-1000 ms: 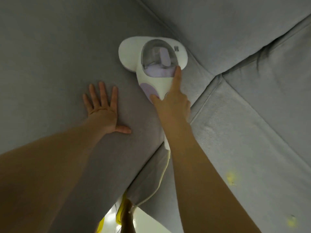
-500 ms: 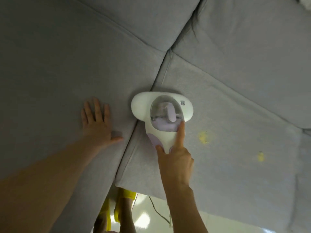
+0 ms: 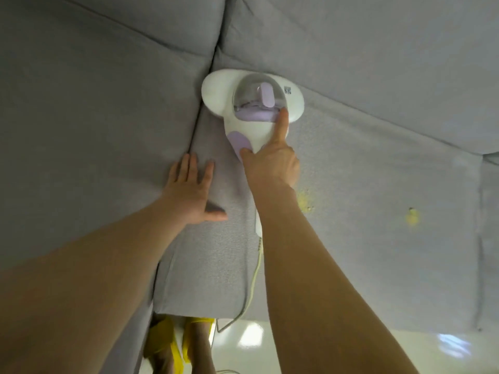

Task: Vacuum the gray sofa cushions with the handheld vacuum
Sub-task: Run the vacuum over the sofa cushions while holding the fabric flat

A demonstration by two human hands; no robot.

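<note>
A white and lilac handheld vacuum [image 3: 252, 103] with a clear dust cup lies flat on the gray seat cushion [image 3: 364, 238], its head at the back corner where the seams meet. My right hand [image 3: 272, 163] grips its handle, index finger stretched along the body. My left hand [image 3: 189, 193] rests flat and open on the same cushion, just left of the vacuum, beside the gap to the neighbouring seat cushion [image 3: 94, 130]. Two yellow crumb patches [image 3: 303, 199] [image 3: 411, 215] lie on the cushion to the right of my right arm.
Gray back cushions [image 3: 351, 49] rise behind the vacuum. The vacuum's pale cord [image 3: 253, 282] trails off the cushion's front edge to the glossy white floor [image 3: 351, 352]. My feet in yellow slippers [image 3: 178, 344] stand below the sofa front.
The vacuum has been pushed from the front of the seat cushion to its back corner. My left hand has shifted from the left cushion across the gap onto the cushion with the vacuum.
</note>
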